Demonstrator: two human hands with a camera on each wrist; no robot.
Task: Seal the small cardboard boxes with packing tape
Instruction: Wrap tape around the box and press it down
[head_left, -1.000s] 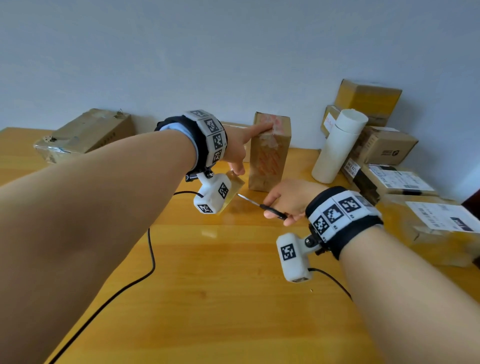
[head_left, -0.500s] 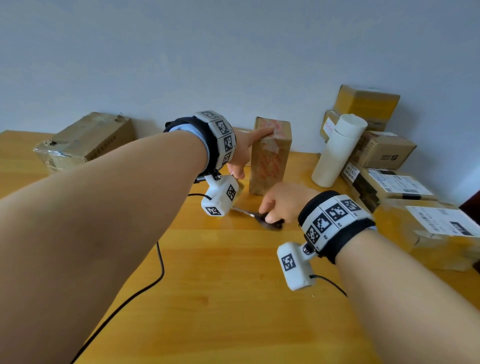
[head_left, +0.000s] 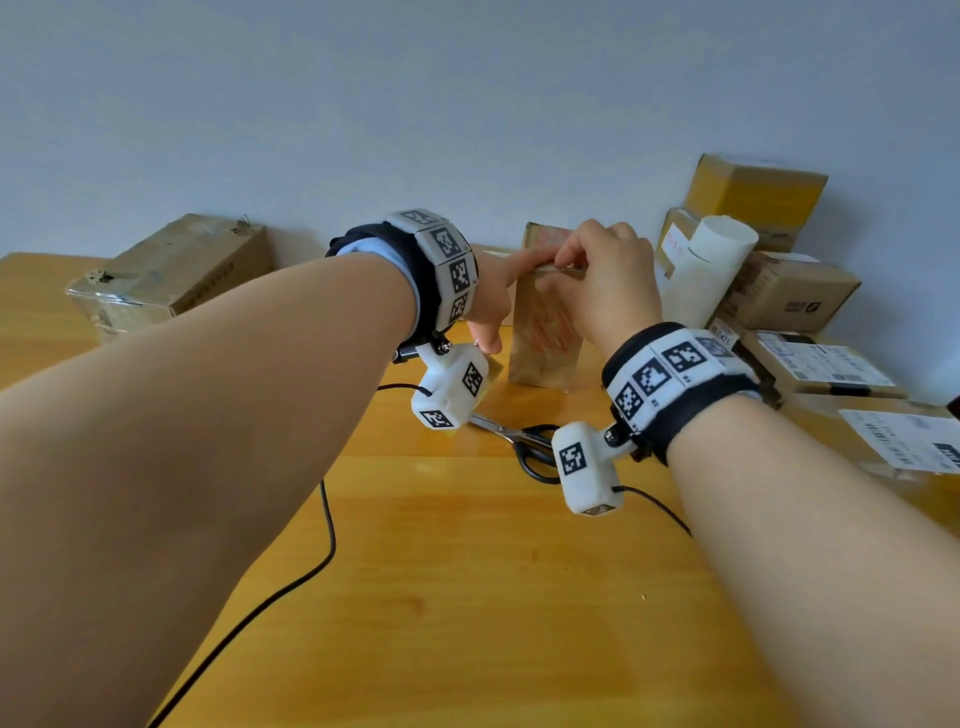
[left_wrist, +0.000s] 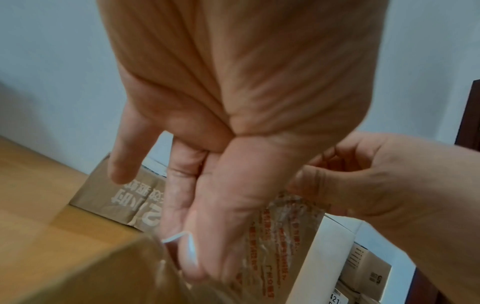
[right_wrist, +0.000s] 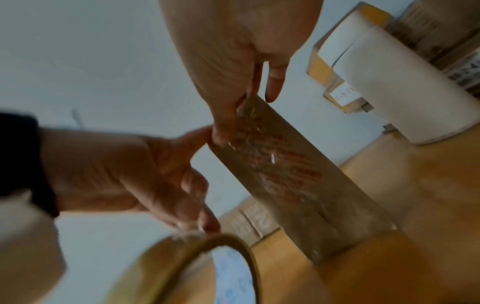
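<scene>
The small upright brown cardboard box with red printing under clear tape is stood on end on the yellow wooden table, and both hands are met at its top edge. The right hand is arched over the top from the near right, its fingers curled and its thumb and fingertips pressed on the tape at the upper front edge, as the right wrist view shows. The left hand is brought in from the left with its index finger stretched out along the top edge, touching the right thumb; its lower fingers are curled round the roll of clear packing tape with a brown cardboard core, which is held low beside the box. Both forearms are extended forward, each wrist wrapped in a black band with marker tiles. A pair of black-handled scissors is laid on the table, near the box and on its near side, between the wrists. A white paper cylinder is stood just right of the box, with stacked cardboard parcels behind it, and a larger taped carton is set well apart at the far left.
</scene>
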